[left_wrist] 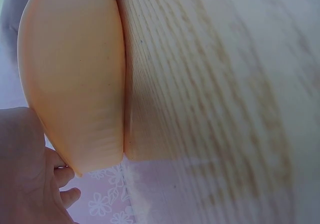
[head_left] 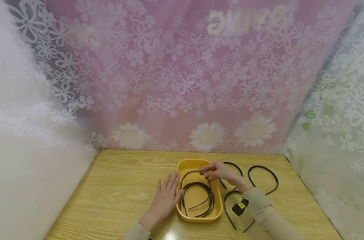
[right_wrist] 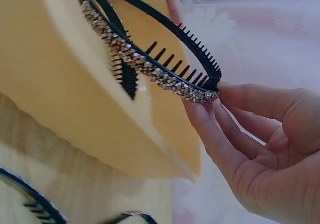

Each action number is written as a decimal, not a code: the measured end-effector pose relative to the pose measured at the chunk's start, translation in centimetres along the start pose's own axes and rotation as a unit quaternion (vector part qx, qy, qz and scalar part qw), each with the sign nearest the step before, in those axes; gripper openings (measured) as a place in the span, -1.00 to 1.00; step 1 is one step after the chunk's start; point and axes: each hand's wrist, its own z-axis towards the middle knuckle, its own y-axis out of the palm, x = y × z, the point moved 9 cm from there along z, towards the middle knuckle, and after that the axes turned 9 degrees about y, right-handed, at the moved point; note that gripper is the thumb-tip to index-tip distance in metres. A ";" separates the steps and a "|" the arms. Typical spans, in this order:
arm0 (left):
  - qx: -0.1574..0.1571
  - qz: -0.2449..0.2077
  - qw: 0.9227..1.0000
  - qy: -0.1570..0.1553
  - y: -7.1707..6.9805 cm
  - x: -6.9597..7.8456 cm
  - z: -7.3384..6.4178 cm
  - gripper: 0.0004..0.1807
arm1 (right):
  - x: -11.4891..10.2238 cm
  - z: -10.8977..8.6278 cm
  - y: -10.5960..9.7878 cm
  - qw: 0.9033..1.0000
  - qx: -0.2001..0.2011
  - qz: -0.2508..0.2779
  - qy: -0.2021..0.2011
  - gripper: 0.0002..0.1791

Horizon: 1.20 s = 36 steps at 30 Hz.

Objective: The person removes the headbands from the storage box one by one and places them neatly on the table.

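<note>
one stone-studded headband (right_wrist: 150, 73) is pinched by the right hand (head_left: 220, 171) over the yellow bin (head_left: 200, 219); the left hand (head_left: 165, 196), outstretched and empty, touches the bin's left side; loose headbands (head_left: 277, 181) lie right.

Headbands (head_left: 212, 201) lie inside and right of the bin (head_left: 200, 219).

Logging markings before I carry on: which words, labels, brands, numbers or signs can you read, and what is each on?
None can be read for certain.
Pale lettering high on the pink floral curtain: too blurred to read.
Yellow patch on the black wrist device: too small to tell whether it carries text.
Held headband and yellow tray: no lettering visible.
</note>
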 end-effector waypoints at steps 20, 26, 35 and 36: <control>-0.027 0.006 1.000 -0.009 -0.3 0.5 0.2 -0.34 | -0.9 -2.5 -5.7 1.000 0.029 0.007 -0.007 -0.55; -0.030 0.003 1.000 -0.009 -0.2 0.5 0.2 -0.34 | -0.5 -3.9 -6.9 0.999 0.034 0.002 -0.002 -0.53; -0.028 0.002 1.000 -0.011 -0.1 0.4 0.1 -0.33 | 1.4 -6.8 -9.9 0.998 0.064 -0.013 0.003 -0.53; -0.026 0.004 1.000 -0.011 -0.1 0.3 0.1 -0.33 | 1.8 -7.1 -10.3 0.997 0.069 -0.017 0.004 -0.53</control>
